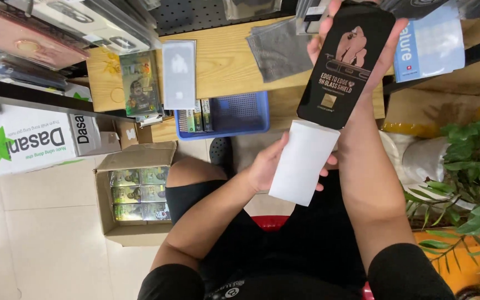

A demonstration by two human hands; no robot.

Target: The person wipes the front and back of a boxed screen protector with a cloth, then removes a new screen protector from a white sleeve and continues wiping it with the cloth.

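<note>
Head view: right hand [356,33] grips a black sleeve [346,64] raised above the desk [223,61]. Just below it, left hand [265,166] pinches a white insert [302,162], most of it already out, its top edge at the sleeve's mouth.

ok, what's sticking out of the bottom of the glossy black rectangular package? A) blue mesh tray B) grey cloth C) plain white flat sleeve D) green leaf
C: a plain white flat sleeve, gripped by the left hand, juts from the lower end of the glossy black rectangular package held by the right hand.
</note>
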